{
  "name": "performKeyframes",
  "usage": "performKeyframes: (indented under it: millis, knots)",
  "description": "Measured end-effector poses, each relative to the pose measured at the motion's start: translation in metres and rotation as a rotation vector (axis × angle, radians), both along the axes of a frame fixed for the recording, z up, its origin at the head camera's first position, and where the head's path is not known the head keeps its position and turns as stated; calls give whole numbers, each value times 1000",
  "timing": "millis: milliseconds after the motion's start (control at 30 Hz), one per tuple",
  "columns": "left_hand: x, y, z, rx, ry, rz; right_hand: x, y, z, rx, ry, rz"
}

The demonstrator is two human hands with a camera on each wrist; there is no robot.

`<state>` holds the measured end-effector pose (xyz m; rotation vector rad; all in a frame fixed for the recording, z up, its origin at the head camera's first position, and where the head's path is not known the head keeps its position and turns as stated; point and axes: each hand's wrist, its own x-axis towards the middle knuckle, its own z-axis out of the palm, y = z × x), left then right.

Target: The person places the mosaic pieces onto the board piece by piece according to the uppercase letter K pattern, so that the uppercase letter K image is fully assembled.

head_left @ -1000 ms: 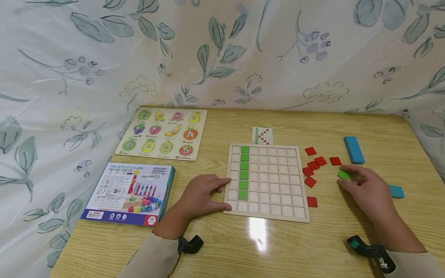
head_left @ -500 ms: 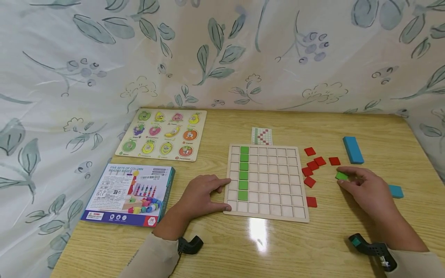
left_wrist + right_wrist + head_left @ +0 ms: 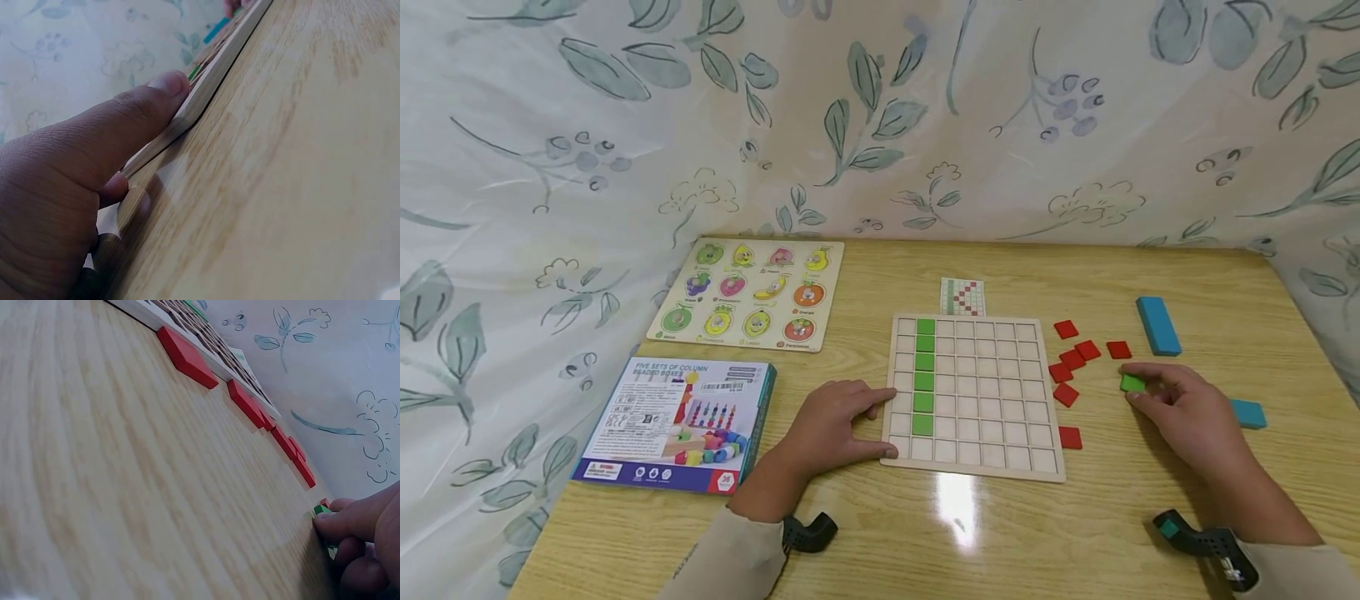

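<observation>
Right hand [image 3: 1183,412] pinches a green tile [image 3: 1132,383] low over the desk [image 3: 1150,517], beside red tiles [image 3: 1070,360]; left hand [image 3: 831,423], fingers relaxed, rests against the grid board's [image 3: 985,400] left edge.

Head view high, wrist views skim table [image 3: 925,533], sharing grid board [image 3: 973,467]

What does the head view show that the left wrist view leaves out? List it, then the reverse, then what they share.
Head view only: the right hand pinching a green tile, loose red tiles, the column of green tiles on the grid board, the fruit puzzle and the bead box.

Left wrist view only: a close look at the thumb pressed against the board's edge.

Both: the left hand holding the board steady on the wooden table.
</observation>
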<state>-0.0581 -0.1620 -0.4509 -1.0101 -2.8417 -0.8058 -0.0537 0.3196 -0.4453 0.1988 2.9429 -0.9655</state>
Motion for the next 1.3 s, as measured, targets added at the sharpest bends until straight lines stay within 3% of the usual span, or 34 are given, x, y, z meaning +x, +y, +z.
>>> performKeyframes:
  millis: [767,1300]
  knots:
    - [0,0,0,11,2,-1,12,-5,-1,36,118,80]
    - [-1,0,-2,10,13,1,20,-23,9,-6,158,187]
